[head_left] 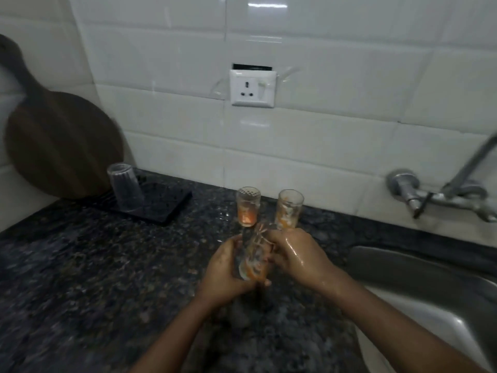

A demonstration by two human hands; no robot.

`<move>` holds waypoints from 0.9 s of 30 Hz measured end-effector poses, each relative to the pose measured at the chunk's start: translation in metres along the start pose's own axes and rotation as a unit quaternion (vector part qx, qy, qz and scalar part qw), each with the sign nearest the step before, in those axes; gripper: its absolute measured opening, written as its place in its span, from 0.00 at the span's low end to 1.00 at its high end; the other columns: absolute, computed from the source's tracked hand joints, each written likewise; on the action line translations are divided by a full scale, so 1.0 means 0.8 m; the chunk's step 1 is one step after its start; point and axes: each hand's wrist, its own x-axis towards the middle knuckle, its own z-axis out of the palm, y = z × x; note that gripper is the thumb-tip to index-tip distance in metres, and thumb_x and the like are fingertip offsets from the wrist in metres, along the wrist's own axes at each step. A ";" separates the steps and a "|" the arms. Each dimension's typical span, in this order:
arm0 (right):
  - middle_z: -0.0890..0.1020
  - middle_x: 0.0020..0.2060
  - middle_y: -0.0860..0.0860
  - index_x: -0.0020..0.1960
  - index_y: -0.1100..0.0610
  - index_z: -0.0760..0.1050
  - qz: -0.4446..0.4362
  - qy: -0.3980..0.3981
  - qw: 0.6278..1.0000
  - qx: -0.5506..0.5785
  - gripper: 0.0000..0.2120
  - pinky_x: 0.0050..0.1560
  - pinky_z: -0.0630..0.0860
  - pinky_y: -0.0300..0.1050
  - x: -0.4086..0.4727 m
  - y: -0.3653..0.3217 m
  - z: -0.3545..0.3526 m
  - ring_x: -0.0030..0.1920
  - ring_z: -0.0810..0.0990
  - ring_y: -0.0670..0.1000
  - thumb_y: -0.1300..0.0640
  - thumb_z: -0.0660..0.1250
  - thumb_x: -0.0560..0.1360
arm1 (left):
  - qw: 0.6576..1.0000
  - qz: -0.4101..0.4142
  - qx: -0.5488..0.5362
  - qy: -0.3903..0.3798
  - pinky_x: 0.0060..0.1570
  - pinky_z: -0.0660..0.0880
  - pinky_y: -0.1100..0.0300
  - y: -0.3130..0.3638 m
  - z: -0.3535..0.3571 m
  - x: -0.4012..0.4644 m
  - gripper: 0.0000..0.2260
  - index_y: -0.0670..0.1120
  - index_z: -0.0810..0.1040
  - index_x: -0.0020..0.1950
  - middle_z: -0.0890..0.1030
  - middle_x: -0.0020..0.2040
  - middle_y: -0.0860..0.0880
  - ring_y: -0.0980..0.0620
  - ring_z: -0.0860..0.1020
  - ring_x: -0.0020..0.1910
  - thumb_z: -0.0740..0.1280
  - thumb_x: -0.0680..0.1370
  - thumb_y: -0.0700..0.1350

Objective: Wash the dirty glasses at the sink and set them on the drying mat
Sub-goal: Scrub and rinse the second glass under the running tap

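I am standing at the dark stone table (pixel 80 278), with the steel sink (pixel 419 286) to my right and the black drying mat (pixel 166 200) far left, where one clear glass (pixel 125 191) is already sitting upside down. Two dirty glasses (pixel 248 207), streaked orange, are waiting near the wall. I am holding a third, the cut glass (pixel 254 261), tilted over the table, not yet over the sink. To do this well I judge I should be carrying it right, under the tap (pixel 441 196), keeping a firm hold since everything is wet. My left hand (pixel 224 270) is curling its grip around the glass from below; my wet right hand (pixel 294 254) is gripping its upper side, both forearms reaching forward.
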 end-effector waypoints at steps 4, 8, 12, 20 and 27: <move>0.84 0.40 0.50 0.44 0.56 0.79 -0.027 -0.042 0.995 0.086 0.05 0.43 0.76 0.44 -0.066 0.051 -0.078 0.43 0.82 0.48 0.58 0.72 0.70 | 0.999 0.027 -0.023 -0.016 0.47 0.79 0.59 0.065 0.088 0.001 0.28 0.47 0.79 0.53 0.85 0.45 0.52 0.57 0.82 0.45 0.82 0.56 0.49; 0.83 0.39 0.49 0.46 0.59 0.79 0.088 0.132 0.950 0.268 0.06 0.43 0.78 0.41 -0.112 0.148 -0.132 0.41 0.82 0.44 0.58 0.72 0.71 | 1.000 0.000 0.003 -0.003 0.43 0.78 0.60 0.121 0.166 0.001 0.25 0.46 0.80 0.49 0.84 0.42 0.49 0.53 0.82 0.41 0.82 0.55 0.49; 0.73 0.61 0.62 0.65 0.64 0.66 0.269 0.227 0.936 -0.001 0.28 0.60 0.71 0.51 -0.112 0.255 -0.139 0.61 0.73 0.60 0.56 0.72 0.71 | 0.995 -0.069 -0.076 -0.004 0.48 0.80 0.53 0.155 0.225 -0.003 0.23 0.44 0.82 0.47 0.85 0.43 0.46 0.48 0.83 0.43 0.83 0.55 0.45; 0.66 0.67 0.63 0.69 0.62 0.61 0.210 0.150 0.962 -0.092 0.27 0.55 0.74 0.54 -0.080 0.334 -0.136 0.62 0.72 0.61 0.60 0.67 0.74 | 0.979 -0.154 -0.134 -0.008 0.48 0.81 0.50 0.180 0.261 -0.018 0.21 0.40 0.81 0.47 0.85 0.44 0.42 0.45 0.84 0.43 0.82 0.57 0.42; 0.65 0.68 0.62 0.70 0.63 0.62 0.106 0.122 0.957 -0.240 0.22 0.61 0.69 0.56 -0.080 0.317 -0.131 0.67 0.66 0.61 0.66 0.59 0.76 | 0.971 -0.176 -0.153 -0.053 0.48 0.81 0.49 0.176 0.278 -0.018 0.19 0.40 0.82 0.47 0.85 0.45 0.42 0.43 0.84 0.45 0.81 0.58 0.40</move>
